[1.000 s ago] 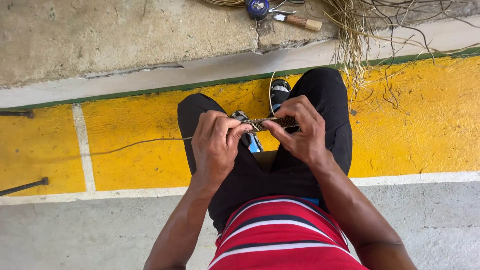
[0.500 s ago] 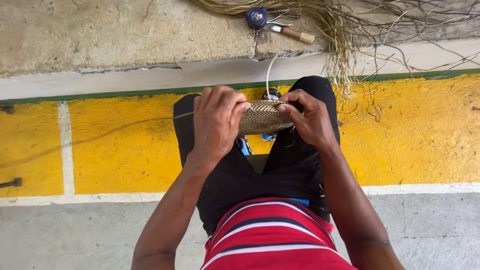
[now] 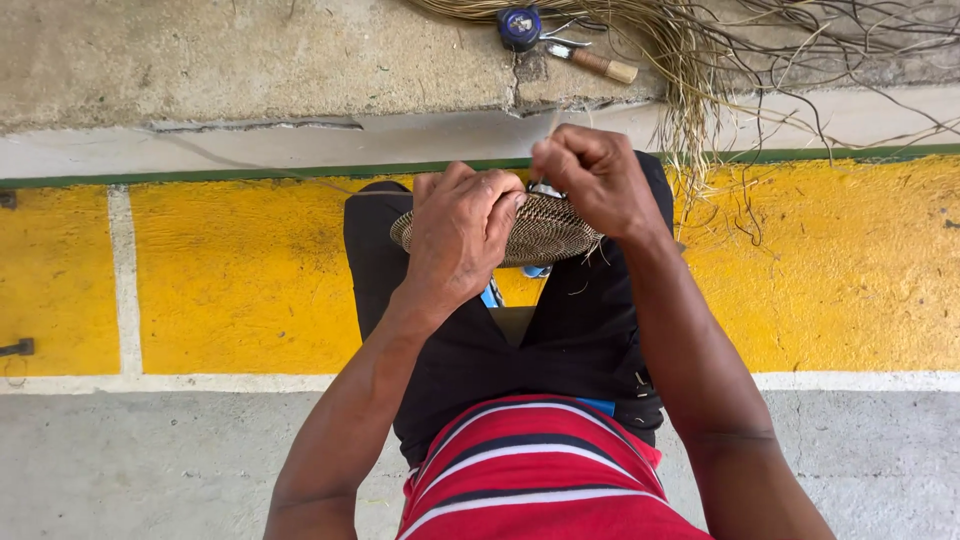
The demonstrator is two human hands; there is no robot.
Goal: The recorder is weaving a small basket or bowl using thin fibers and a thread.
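Fingers of the left hand curl shut over the rim of a woven disc held above the knees; the right hand pinches a thin strand at its edge. Loose fibres and a wooden-handled tool lie on the concrete ledge. A hard tug could likely snap the strand or loosen the coil.

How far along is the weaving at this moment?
Done: a round, flat woven fibre disc is formed. In hand: the left hand grips it while the right hand pinches a strand at its rim. Left: a bundle of loose straw fibres lies unused on the ledge.
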